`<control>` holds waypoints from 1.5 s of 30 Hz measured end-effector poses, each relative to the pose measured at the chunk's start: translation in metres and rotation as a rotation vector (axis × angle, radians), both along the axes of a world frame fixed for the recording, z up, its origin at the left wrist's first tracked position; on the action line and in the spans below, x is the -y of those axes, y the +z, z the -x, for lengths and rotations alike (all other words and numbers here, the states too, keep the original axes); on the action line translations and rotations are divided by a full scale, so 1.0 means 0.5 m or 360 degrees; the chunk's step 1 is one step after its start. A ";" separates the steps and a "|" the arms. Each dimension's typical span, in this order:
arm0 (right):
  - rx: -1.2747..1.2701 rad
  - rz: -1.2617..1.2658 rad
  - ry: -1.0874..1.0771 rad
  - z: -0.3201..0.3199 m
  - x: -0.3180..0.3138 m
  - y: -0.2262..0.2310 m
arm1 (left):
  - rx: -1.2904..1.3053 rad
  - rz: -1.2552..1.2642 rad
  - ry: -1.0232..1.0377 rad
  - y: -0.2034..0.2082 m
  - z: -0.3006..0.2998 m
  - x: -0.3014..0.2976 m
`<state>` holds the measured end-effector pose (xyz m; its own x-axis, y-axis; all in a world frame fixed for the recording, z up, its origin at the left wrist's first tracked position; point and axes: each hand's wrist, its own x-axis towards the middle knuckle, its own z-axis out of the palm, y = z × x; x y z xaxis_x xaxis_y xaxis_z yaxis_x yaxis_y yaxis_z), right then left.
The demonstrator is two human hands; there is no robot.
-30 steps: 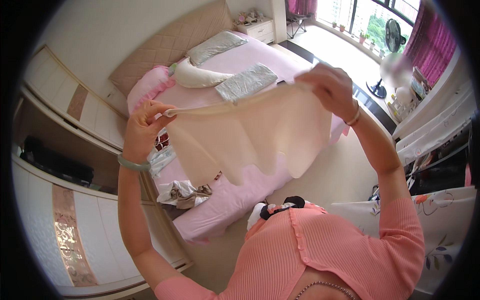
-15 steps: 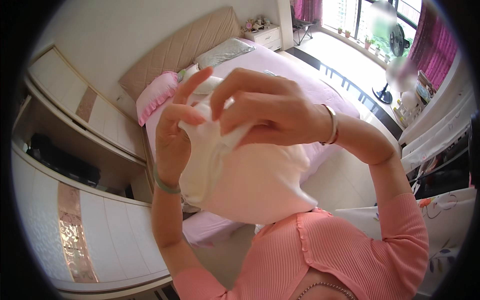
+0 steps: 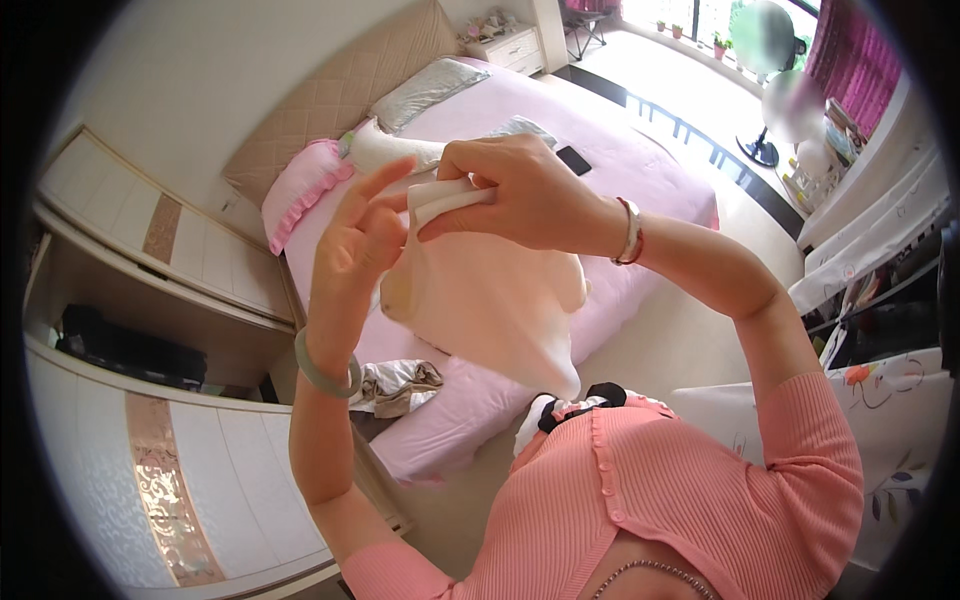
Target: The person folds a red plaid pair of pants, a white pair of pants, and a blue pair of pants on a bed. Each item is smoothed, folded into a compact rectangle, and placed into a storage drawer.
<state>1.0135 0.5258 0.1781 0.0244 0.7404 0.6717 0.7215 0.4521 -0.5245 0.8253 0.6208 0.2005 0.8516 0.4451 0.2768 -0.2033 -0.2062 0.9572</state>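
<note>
A pale cream piece of cloth (image 3: pixel 490 300), perhaps a garment, hangs in front of me above the bed. My right hand (image 3: pixel 530 190) pinches its top, where the edge is gathered into folds, thumb below and fingers above. Just left of those folds is my left hand (image 3: pixel 362 235), raised with its fingers apart and no cloth visibly gripped. Its fingertips are close to the cloth's upper left edge; whether they touch it I cannot tell. The lower part of the cloth dangles toward my waist.
Behind the cloth stands a bed (image 3: pixel 640 210) with a pink pillow (image 3: pixel 308 185), a grey pillow (image 3: pixel 430 95) and a dark phone (image 3: pixel 573 160). A crumpled white and brown garment (image 3: pixel 398 388) lies at its near left corner. White cabinets (image 3: pixel 230 470) line the left; a fan (image 3: pixel 757 150) stands far right.
The cloth's top edge has been gathered into folds in my right hand. My left hand has come off the cloth, and the cloth now hangs narrower, showing more of the bed.
</note>
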 end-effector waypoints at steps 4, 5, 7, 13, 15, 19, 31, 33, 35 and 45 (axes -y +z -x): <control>-0.0320 0.0378 -0.0071 -0.007 -0.009 -0.009 | -0.0208 -0.0632 0.0294 -0.065 -0.053 -0.004; -0.0428 0.0232 -0.0023 -0.016 -0.019 -0.028 | -0.0185 -0.0425 0.0374 -0.088 -0.068 -0.004; -0.0635 -0.0092 0.0061 -0.032 -0.035 -0.056 | -0.0212 -0.0408 0.0462 -0.094 -0.086 -0.017; -0.0527 -0.0091 -0.0195 -0.032 0.089 -0.153 | -0.0123 -0.0428 0.0618 -0.085 -0.087 -0.061; -0.0466 0.0291 -0.0299 -0.010 0.132 -0.202 | -0.0150 -0.0538 0.0652 -0.072 -0.082 -0.069; -0.0408 0.0386 -0.0379 0.033 0.166 -0.274 | -0.0262 -0.0680 0.0580 -0.057 -0.068 -0.097; -0.0315 -0.0033 -0.0076 -0.093 0.082 -0.314 | -0.0378 -0.1181 -0.0119 0.026 -0.052 -0.069; -0.0400 0.0082 0.0088 -0.119 0.069 -0.318 | -0.0351 -0.1153 -0.0095 0.020 -0.047 -0.074; -0.0571 0.0081 0.0166 -0.136 0.068 -0.314 | -0.0395 -0.1098 0.0017 0.008 -0.040 -0.084; -0.0535 0.0563 -0.0336 -0.282 0.033 -0.314 | -0.0792 -0.0288 0.0533 -0.213 -0.071 -0.204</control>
